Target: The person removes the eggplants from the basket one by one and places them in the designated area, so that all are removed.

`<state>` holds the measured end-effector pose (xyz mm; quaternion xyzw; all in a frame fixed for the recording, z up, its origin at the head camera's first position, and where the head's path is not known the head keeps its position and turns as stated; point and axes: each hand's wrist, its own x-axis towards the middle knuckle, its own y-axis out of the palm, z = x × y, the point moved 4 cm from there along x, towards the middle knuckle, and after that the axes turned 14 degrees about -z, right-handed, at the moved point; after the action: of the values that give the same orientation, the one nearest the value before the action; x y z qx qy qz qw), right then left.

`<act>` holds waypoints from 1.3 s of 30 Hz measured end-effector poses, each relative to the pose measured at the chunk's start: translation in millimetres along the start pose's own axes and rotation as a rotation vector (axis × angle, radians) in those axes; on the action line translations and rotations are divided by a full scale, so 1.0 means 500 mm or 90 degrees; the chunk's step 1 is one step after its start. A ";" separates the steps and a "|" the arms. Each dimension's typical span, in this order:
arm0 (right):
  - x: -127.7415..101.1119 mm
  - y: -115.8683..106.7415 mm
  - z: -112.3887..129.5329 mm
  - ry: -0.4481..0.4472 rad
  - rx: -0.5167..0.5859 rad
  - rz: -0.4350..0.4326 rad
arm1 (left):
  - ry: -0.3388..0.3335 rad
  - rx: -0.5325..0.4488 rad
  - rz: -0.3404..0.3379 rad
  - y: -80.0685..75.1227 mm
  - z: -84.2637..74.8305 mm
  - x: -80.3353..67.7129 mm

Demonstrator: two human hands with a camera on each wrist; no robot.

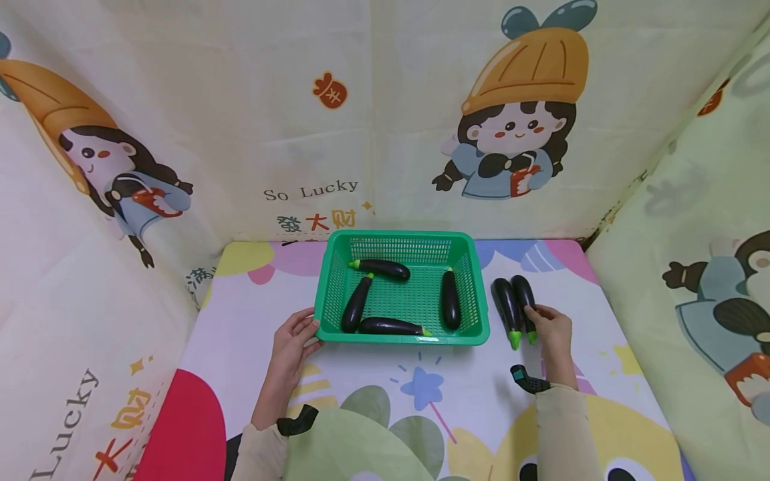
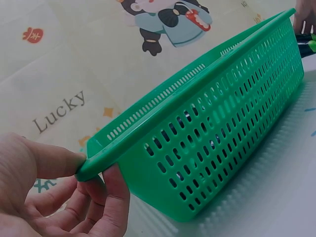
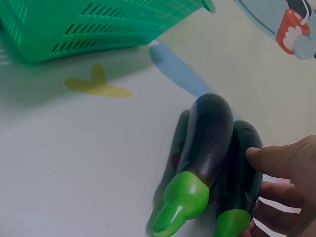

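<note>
My left hand (image 1: 293,344) pinches the front left corner of the green plastic basket (image 1: 475,287), thumb over the rim and fingers curled beneath it, as the left wrist view shows. Right of the basket, two dark purple eggplants with green stems lie side by side on the table. My right hand (image 1: 553,331) holds the outer eggplant (image 3: 243,168), its thumb on the upper side and the other fingers along the outer flank. The inner eggplant (image 3: 206,136) lies against it, stem toward me.
Several more eggplants lie spread inside the basket, among them one at the back (image 1: 385,268) and one on the right (image 1: 450,300). The table (image 1: 361,374) has a cartoon-print cover. Printed cloth walls (image 1: 397,133) enclose its back and sides.
</note>
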<state>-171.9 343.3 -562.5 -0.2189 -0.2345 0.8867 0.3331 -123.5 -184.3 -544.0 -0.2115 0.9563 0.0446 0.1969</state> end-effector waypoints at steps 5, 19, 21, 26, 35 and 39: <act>-0.003 0.000 0.000 0.006 0.003 0.002 | 0.003 0.000 -0.001 -0.001 0.000 0.000; -0.006 0.003 0.004 0.002 -0.009 0.015 | 0.002 -0.003 -0.003 -0.001 0.000 0.001; -0.007 0.003 0.005 0.006 -0.013 0.020 | 0.001 -0.004 -0.004 -0.001 0.000 0.001; -0.008 0.001 0.006 -0.013 -0.029 0.010 | 0.002 -0.010 0.000 -0.001 0.001 -0.001; -0.007 -0.002 0.007 -0.038 -0.043 0.002 | 0.002 -0.010 -0.002 -0.002 0.001 -0.002; -0.007 -0.008 0.008 -0.034 -0.052 0.004 | 0.000 -0.010 -0.001 -0.001 0.000 -0.001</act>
<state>-169.8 342.4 -556.0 -0.2092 -0.2784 0.8829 0.3151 -122.9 -184.6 -543.7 -0.2137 0.9557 0.0518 0.1955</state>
